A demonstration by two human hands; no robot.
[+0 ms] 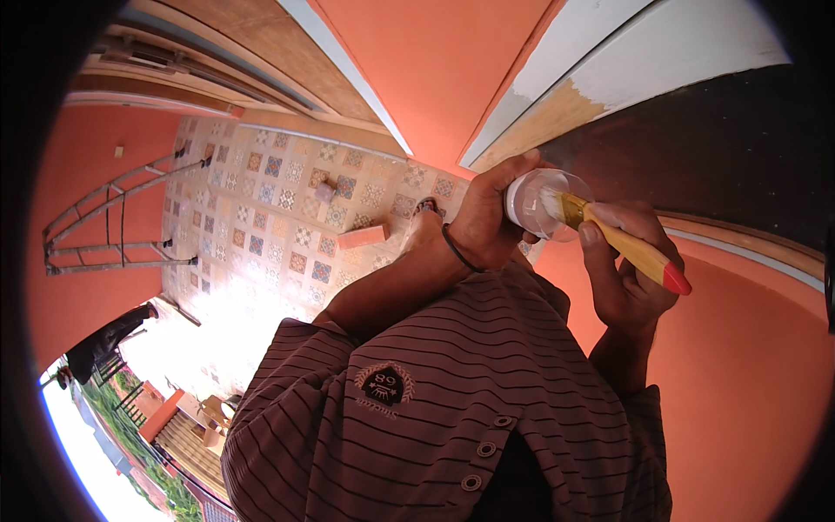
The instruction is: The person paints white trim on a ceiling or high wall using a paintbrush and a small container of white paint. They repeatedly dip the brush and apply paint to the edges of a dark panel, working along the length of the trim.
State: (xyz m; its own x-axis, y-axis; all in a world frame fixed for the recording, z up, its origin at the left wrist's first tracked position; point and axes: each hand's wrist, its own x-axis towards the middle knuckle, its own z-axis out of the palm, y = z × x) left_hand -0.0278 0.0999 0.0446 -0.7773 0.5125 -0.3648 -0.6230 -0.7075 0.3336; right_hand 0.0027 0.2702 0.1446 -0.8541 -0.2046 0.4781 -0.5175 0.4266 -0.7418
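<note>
My left hand is wrapped round a clear plastic cup with something white in it, likely paint. A dark band circles that wrist. In my right hand is a paintbrush, gripped by its yellow handle with a red end. Its whitish bristles point into the mouth of the cup; whether they touch the contents I cannot tell. Just beyond the cup stands a wooden frame, partly coated white and partly bare, beside a dark panel.
Orange walls meet beyond my hands. On the patterned tile floor lie an orange block and a small pinkish object. A ladder leans at the far left, near dark cloth. My sandalled foot shows below.
</note>
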